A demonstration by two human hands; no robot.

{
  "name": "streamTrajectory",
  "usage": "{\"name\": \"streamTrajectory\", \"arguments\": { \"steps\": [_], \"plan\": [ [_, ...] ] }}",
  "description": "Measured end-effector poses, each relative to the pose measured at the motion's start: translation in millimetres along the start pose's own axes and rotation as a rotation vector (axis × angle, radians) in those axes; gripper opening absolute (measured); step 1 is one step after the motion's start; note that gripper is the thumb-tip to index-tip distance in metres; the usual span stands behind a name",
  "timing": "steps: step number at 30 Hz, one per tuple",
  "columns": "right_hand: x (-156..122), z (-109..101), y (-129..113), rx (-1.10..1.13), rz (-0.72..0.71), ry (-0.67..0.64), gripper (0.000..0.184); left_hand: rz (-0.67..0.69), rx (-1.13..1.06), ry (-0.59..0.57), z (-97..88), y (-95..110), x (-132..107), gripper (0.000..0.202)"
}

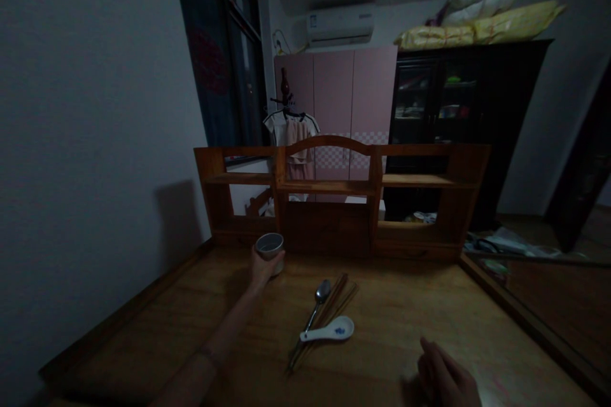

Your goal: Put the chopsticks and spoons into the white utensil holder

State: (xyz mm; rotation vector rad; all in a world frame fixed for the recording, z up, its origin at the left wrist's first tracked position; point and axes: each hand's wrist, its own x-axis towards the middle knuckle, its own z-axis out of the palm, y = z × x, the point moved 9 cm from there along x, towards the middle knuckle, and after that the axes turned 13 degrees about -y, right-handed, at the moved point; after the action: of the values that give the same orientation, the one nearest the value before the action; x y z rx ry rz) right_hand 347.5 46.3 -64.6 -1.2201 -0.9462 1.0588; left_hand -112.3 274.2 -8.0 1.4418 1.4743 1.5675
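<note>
Over the wooden desk (391, 305), left hand (262, 267) clasps a grey cup (270, 245), right hand (446, 374) curled closed

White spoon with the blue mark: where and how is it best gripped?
Probably by its narrow handle, pinched from above across its long edges. The white spoon lies across the chopsticks and metal spoon, handle pointing left. Coming from the near right, the right hand should avoid their near ends, which run toward the near left.

Left of centre, the left hand (261, 268) is holding a round grey cup (270, 243); at lower centre, a white ceramic spoon (334, 330) is crossing thin brown chopsticks (335, 294) on the wooden desk (396, 305).
</note>
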Motion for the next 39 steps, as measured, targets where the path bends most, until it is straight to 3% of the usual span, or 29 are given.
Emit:
{"name": "streamTrajectory", "arguments": {
  "steps": [2, 3, 5, 7, 9, 11, 13, 16, 25, 29, 32, 34, 37, 39],
  "plan": [
    [2, 0, 5, 0.018, 0.002, -0.021, 0.052, 0.112, -0.09, -0.012, 28.5, 35, -9, 0.076],
    [3, 0, 7, 0.028, 0.001, -0.033, 0.051, 0.184, -0.175, -0.078, 51.7, 55, -15, 0.073],
    [5, 0, 11, 0.046, -0.002, -0.059, 0.049, 0.239, -0.308, -0.259, 108.9, 89, -29, 0.069],
    [7, 2, 13, 0.074, -0.008, -0.08, 0.05, 0.209, -0.431, -0.437, 169.8, 110, -48, 0.071],
    [8, 3, 15, 0.092, -0.015, -0.096, 0.05, 0.163, -0.482, -0.554, 221.5, 119, -66, 0.079],
    [9, 4, 16, 0.071, -0.019, -0.108, 0.05, 0.126, -0.485, -0.61, 258.2, 117, -83, 0.081],
    [9, 5, 14, 0.032, -0.04, -0.112, 0.049, 0.117, -0.456, -0.64, 280.4, 110, -95, 0.081],
    [7, 5, 8, 0.042, -0.088, -0.099, 0.049, 0.137, -0.414, -0.687, 295.0, 102, -105, 0.082],
    [-3, 3, -23, -0.071, -0.149, 0.015, 0.052, 0.12, -0.394, -0.807, 312.1, 86, -113, 0.086],
    [-2, 0, -18, -0.05, -0.138, 0.013, 0.05, 0.028, -0.318, -0.832, 301.0, 82, -113, 0.117],
    [3, -1, -7, -0.036, -0.119, -0.024, 0.051, -0.058, -0.181, -0.823, 265.7, 76, -103, 0.119],
    [6, -1, -2, -0.03, -0.111, -0.039, 0.052, 0.001, -0.137, -0.713, 223.6, 77, -86, 0.096],
    [8, 0, 6, 0.016, -0.067, -0.042, 0.051, 0.179, 0.07, -0.591, 161.9, 76, -63, 0.045],
    [9, 2, 9, 0.044, -0.041, -0.052, 0.051, 0.187, 0.169, -0.471, 125.2, 63, -51, 0.046]
  ]
}}
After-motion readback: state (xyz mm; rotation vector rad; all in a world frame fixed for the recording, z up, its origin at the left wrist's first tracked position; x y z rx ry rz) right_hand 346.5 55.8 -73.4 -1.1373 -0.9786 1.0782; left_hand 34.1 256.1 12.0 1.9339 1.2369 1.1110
